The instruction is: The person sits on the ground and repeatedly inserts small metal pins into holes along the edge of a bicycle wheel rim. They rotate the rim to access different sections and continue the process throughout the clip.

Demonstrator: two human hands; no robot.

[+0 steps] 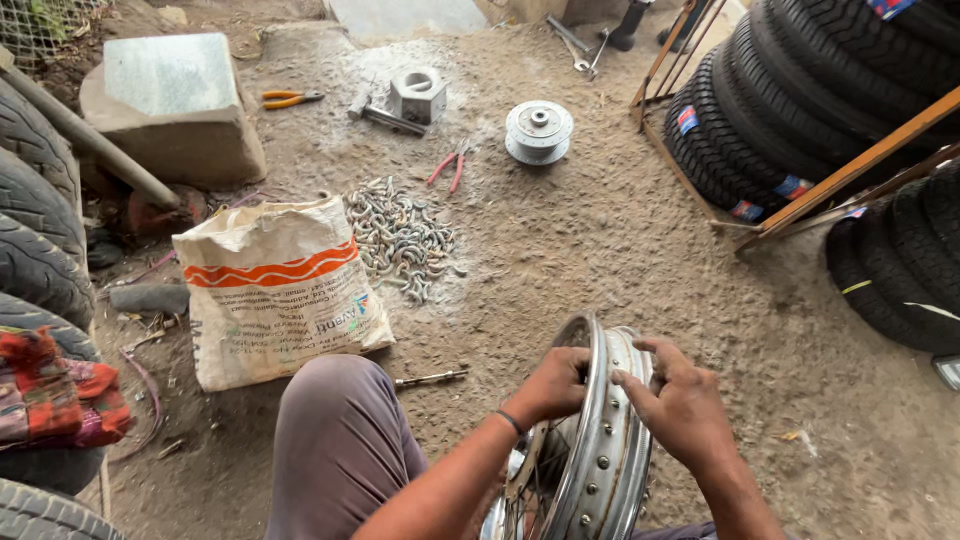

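A: What stands at the centre of the lower field?

B: A spoked wheel rim, chromed, held upright on edge above the sandy ground, just right of the person's knee. All positions below are given relative to this rim.

A: How are the hands placed?

B: The left hand is closed over the rim's left edge near its top, fingers curled inside the channel. The right hand rests against the rim's right edge, fingers bent over the outer band, thumb toward the left hand; it grips the rim loosely, though the fingertips are partly hidden.

A: What lies nearest the rim?

B: A thin metal rod on the ground, just left of it. Further left stands a white sack with an orange wavy stripe.

A: And beyond?

B: Above the rim, well apart, a heap of small bent metal pieces. Farther still: red-handled pliers, a round hub, a large hexagonal nut, orange-handled pliers and a stone block.

A: To the right?

B: Stacked tyres in a metal rack, well apart from the rim. More tyres line the far left.
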